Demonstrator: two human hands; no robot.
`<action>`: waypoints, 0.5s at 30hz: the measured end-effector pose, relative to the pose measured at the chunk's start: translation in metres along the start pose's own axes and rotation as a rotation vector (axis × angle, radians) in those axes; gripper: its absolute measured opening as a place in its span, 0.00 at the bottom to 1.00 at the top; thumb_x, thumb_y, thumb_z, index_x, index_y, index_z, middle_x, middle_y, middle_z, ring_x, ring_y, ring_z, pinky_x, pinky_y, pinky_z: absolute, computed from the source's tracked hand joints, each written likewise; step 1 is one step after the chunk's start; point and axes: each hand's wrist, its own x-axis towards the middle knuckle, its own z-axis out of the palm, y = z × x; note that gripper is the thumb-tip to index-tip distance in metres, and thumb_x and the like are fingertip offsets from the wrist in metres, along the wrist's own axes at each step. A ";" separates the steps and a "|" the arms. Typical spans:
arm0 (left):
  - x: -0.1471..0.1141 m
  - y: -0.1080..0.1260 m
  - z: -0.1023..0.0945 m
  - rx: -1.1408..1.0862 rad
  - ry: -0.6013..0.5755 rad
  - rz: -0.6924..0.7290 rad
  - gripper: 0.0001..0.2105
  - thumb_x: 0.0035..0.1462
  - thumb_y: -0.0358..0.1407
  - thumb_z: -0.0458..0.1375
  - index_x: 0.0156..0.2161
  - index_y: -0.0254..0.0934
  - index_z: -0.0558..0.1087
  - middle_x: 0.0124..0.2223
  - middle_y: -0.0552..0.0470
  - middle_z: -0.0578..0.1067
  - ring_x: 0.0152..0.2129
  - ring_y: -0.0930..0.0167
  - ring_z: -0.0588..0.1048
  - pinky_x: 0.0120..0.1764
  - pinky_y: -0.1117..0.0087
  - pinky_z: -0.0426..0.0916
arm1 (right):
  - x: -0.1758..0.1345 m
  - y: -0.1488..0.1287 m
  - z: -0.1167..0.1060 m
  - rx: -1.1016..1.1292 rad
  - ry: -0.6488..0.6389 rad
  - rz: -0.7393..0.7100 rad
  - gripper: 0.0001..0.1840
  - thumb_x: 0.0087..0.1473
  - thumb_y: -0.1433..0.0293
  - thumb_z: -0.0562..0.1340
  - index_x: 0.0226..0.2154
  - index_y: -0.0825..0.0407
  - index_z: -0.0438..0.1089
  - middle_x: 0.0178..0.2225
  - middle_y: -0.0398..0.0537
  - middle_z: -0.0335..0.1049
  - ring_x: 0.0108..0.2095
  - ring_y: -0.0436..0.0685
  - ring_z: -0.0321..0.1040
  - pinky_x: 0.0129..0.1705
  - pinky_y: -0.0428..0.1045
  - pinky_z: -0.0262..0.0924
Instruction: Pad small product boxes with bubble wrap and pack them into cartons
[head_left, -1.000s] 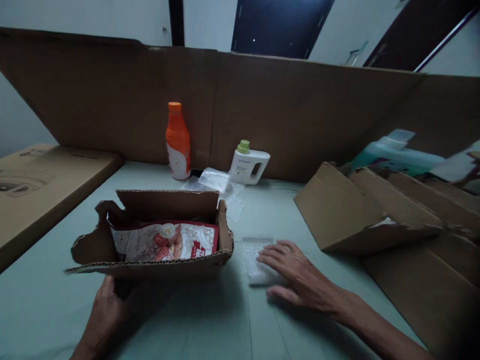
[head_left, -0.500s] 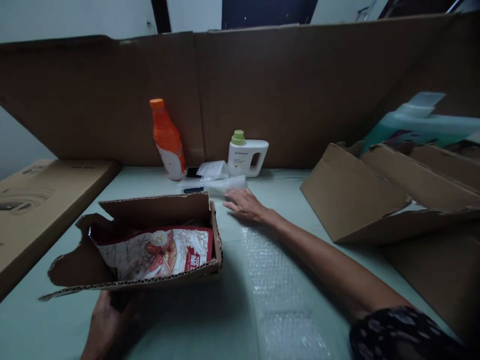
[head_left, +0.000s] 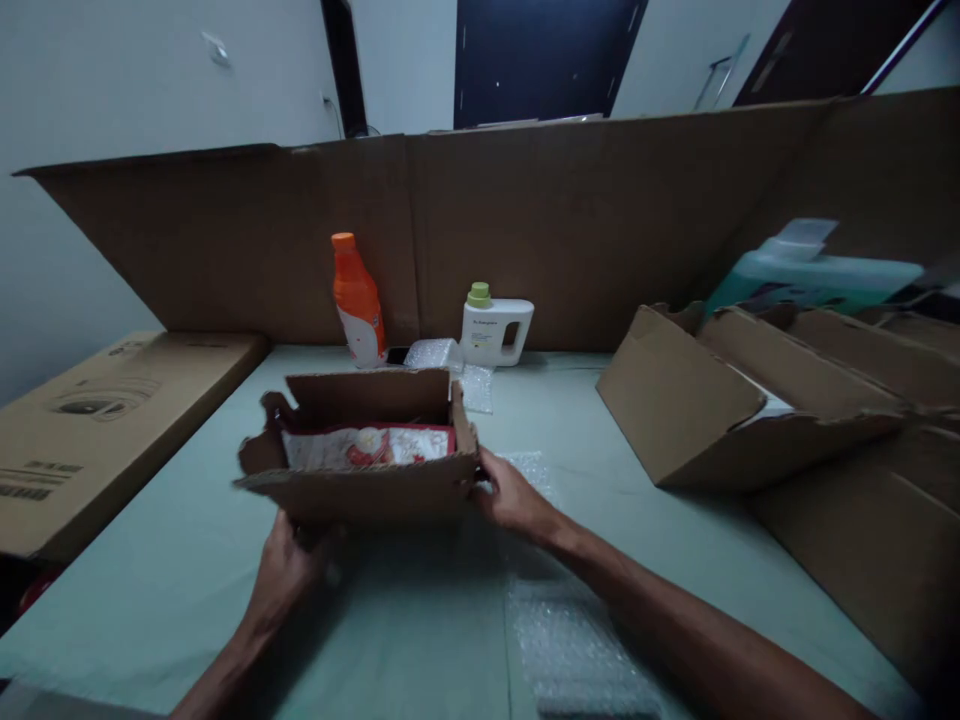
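Note:
An open cardboard box (head_left: 375, 495) with ragged top edges is between my two hands. Inside it lies a packet (head_left: 367, 447) with a white and dark red food print. My left hand (head_left: 289, 560) supports the box from below at its left front, fingers partly hidden under it. At the box's right end, my right hand (head_left: 510, 490) grips the lower side, its fingers curled against the cardboard. Beneath my right forearm, a strip of bubble wrap (head_left: 570, 630) runs along the table. More bubble wrap (head_left: 476, 388) lies behind the box.
An orange bottle (head_left: 358, 305) and a white jug with a green cap (head_left: 491, 330) stand at the back by a cardboard wall (head_left: 562, 220). On the right are open boxes (head_left: 690, 410) and a teal liquid bottle (head_left: 817, 275). A flat carton (head_left: 112, 420) lies at left.
My right hand has come back from the bubble wrap to the box's right end. Both hands now hold the box, which is turned and tilted less toward me. The view has tipped upward.

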 end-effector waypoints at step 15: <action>0.079 0.058 0.096 -0.367 -0.101 0.107 0.38 0.55 0.41 0.60 0.68 0.33 0.52 0.66 0.32 0.64 0.63 0.56 0.66 0.64 0.52 0.60 | 0.041 0.057 -0.106 -0.006 0.319 0.088 0.21 0.48 0.64 0.65 0.47 0.51 0.74 0.48 0.53 0.77 0.50 0.61 0.73 0.57 0.61 0.64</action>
